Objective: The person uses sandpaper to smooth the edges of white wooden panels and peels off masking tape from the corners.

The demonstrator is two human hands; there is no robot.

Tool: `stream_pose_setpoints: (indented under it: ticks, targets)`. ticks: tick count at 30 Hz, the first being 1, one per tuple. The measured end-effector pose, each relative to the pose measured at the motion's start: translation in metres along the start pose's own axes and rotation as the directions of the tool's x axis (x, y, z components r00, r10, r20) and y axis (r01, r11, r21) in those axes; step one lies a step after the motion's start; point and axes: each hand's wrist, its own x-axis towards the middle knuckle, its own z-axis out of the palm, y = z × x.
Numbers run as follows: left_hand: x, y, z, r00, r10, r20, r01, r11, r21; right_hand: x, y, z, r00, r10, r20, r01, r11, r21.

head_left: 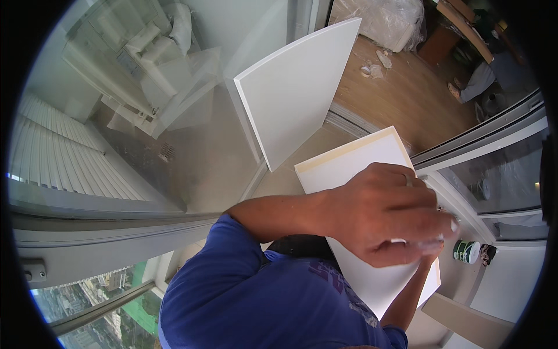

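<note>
Against the near white panel (pixel 372 174), the person's left hand (pixel 386 218) lay across the board's right-hand edge, fingers curled and pinched on a small white piece that could not be made out. The panel's long axis ran from the upper right, by the sliding-door track (pixel 482 136), down toward the person's blue shirt (pixel 244 302). Only the right forearm (pixel 410 296) showed, rising from under the panel's lower corner to meet it; the right hand was hidden, its grip impossible to judge. A second white panel (pixel 296 93) stood just beyond, leaning at the glass. A green-and-white can (pixel 466 251) sat right of the knuckles.
</note>
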Motion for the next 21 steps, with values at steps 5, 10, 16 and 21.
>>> stream_pose_setpoints:
  ticks: [5, 10, 16, 21]
  targets:
    - [0.039, 0.038, -0.023, 0.953, 0.288, -0.093, -0.278, 0.954, 0.111, 0.001, -0.016, 0.007, 1.0, -0.015, 0.009, 0.016, 0.999, -0.032]
    - [0.029, 0.055, -0.034, 0.927, 0.34, -0.155, -0.317, 0.935, 0.156, -0.01, -0.012, -0.013, 0.998, -0.044, -0.034, 0.042, 0.996, -0.074]
    - [-0.003, 0.076, -0.067, 0.948, 0.284, -0.143, -0.222, 0.913, 0.343, -0.023, -0.03, -0.032, 0.999, 0.013, -0.036, -0.017, 0.996, -0.087]
    - [-0.067, 0.06, -0.133, 0.984, -0.104, -0.148, 0.178, 0.708, 0.684, -0.041, -0.035, -0.033, 0.997, 0.003, -0.08, -0.012, 0.993, -0.12]
